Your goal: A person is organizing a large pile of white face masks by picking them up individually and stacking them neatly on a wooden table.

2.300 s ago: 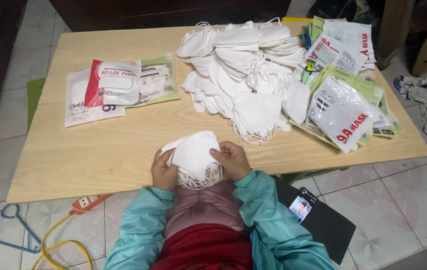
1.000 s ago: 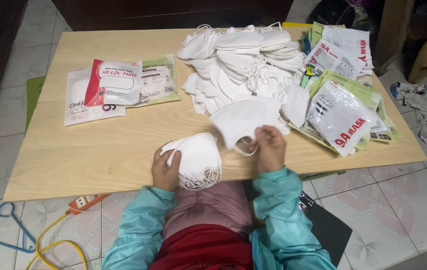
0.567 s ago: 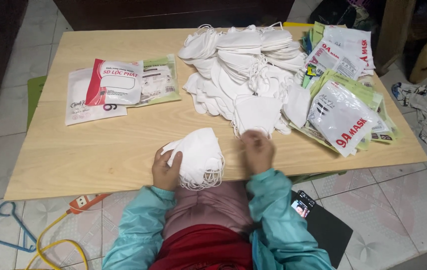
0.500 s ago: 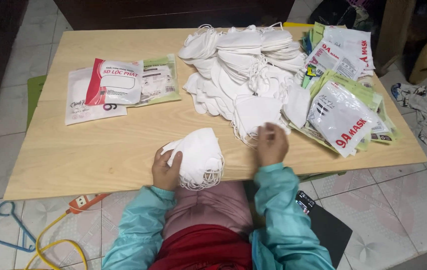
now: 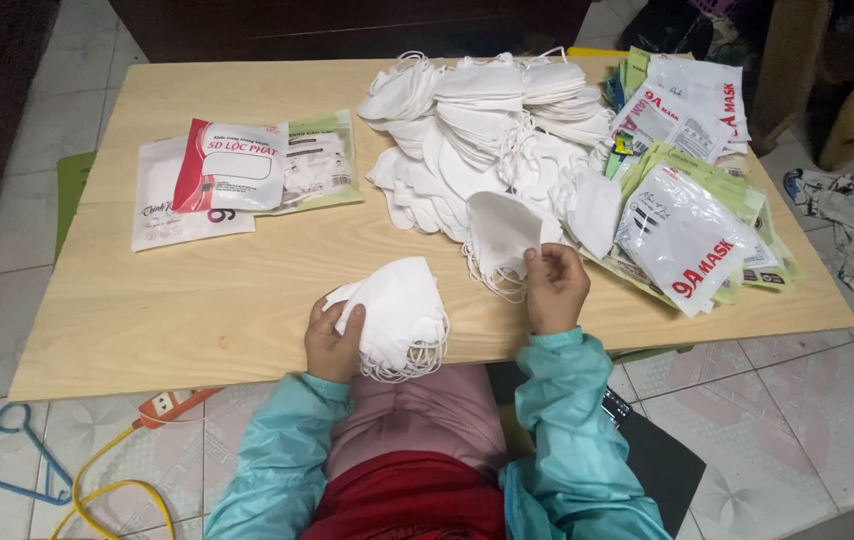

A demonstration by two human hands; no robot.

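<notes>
**Ana:** Head camera first: what does each hand have?

**Ben:** The left hand (image 5: 332, 340) is clenched around a small stack of white folded fabric face masks (image 5: 397, 315), thumb and fingers closed on its left edge. The stack rests at the near edge of the pale wooden tabletop (image 5: 197, 300), its elastic loops hanging out below and to the right of the grip.

**Ana:** And the other hand?

**Ben:** The right hand (image 5: 554, 288) pinches the right edge of a single white folded face mask (image 5: 500, 232) between fingertips and thumb. That mask stands up just above and left of the grip, its ear loops trailing onto the table beneath it.

**Ana:** What lies beyond that grip?

**Ben:** Directly past it, touching the held mask, spreads a big loose heap of white face masks (image 5: 487, 120). To the right of the grip lies a fan of flat plastic mask packets, white and green with red print (image 5: 692, 215), overlapping one another to the table's right edge.

**Ana:** Anything left of the left-hand grip?

**Ben:** Well apart, up and to the left, a few more flat packets in white, red and green (image 5: 232, 175) lie stacked. Both forearms wear teal jacket sleeves (image 5: 567, 430).

**Ana:** The two hands: touching?

**Ben:** No, apart, with bare table between them.
</notes>
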